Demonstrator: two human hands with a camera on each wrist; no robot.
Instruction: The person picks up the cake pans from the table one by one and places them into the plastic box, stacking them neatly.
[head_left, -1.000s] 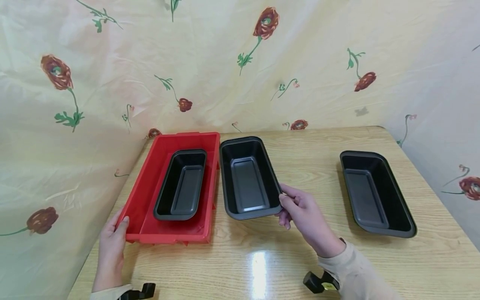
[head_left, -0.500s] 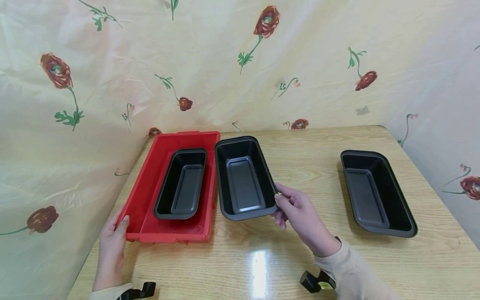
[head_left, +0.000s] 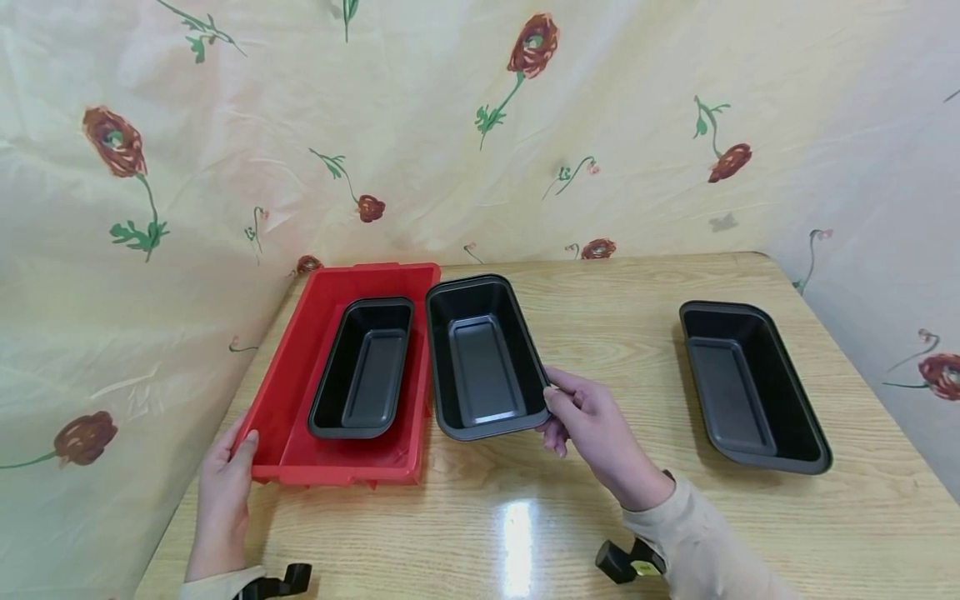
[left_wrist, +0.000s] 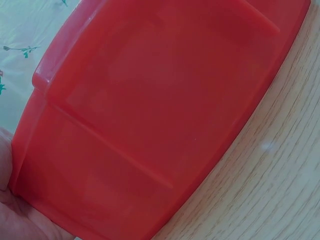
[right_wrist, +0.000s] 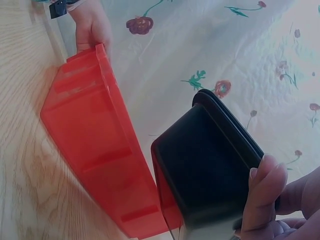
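Note:
My left hand point(head_left: 225, 483) grips the near left corner of a red plastic bin point(head_left: 288, 417), its thumb over the rim. A black loaf pan point(head_left: 371, 371) lies inside the bin. My right hand point(head_left: 596, 425) pinches a second black loaf pan point(head_left: 483, 367) by the rim at its near right corner, thumb on top and fingers beneath. This held pan is raised beside the bin, and its left rim overlaps the bin's right wall in the head view. From the right wrist, the held pan's dark outer side point(right_wrist: 205, 160) shows, with a doubled-looking rim.
A third black loaf pan point(head_left: 753, 387) sits on the right part of the wooden table point(head_left: 600, 308). Flowered cloth point(head_left: 420, 108) hangs behind the table and along its left and right sides.
My right hand has moved a little to the left with the loaf pan, bringing its rim over the bin's right wall in view. My left hand and the bin have stayed put.

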